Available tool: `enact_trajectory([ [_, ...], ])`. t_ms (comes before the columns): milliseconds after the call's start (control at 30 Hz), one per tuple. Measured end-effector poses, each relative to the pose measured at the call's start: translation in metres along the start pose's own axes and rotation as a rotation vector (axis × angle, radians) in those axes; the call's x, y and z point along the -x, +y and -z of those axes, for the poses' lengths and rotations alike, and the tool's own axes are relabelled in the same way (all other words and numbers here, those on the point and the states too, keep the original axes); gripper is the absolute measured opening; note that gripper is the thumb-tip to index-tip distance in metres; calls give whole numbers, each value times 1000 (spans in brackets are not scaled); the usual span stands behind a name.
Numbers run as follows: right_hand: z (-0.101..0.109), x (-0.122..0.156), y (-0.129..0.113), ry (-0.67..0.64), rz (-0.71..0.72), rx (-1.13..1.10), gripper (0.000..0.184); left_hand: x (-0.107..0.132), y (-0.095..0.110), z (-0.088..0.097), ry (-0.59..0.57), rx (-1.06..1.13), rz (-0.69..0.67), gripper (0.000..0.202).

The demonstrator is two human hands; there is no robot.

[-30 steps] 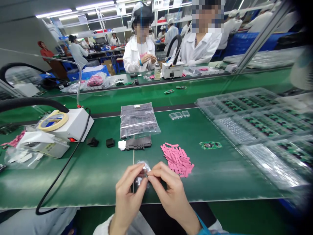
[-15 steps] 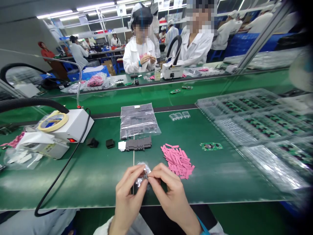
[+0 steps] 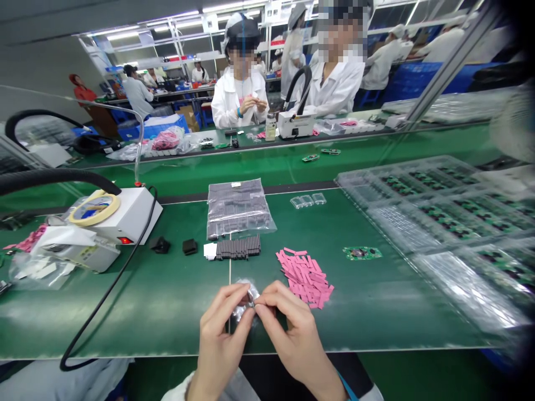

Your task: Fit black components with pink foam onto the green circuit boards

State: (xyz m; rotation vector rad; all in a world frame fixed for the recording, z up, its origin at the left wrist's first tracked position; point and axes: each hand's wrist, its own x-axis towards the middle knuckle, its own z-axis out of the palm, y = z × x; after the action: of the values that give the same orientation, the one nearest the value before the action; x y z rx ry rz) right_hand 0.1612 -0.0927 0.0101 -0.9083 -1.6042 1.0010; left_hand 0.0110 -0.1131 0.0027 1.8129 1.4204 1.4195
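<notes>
Two hands, the left hand (image 3: 221, 334) and the right hand (image 3: 295, 337), pinch one small shiny plastic piece (image 3: 244, 303) together on the green bench (image 3: 146, 312). Just beside lies one heap of pink strips (image 3: 305, 277); farther off, one circuit board (image 3: 361, 253). Hands and objects match the earlier view.
</notes>
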Motion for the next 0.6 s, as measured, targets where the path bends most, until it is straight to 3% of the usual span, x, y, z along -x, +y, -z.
enact_trajectory([
  [300, -1, 0, 1, 3, 34, 44, 15, -2, -2, -1, -2, 17, -12, 36],
  [500, 1, -3, 0, -3, 161, 259, 18, 0, -1, 0, 12, 65, -34, 37],
  [600, 8, -12, 5, 42, 172, 393, 19, 0, -1, 0, 91, 108, 12, 35],
])
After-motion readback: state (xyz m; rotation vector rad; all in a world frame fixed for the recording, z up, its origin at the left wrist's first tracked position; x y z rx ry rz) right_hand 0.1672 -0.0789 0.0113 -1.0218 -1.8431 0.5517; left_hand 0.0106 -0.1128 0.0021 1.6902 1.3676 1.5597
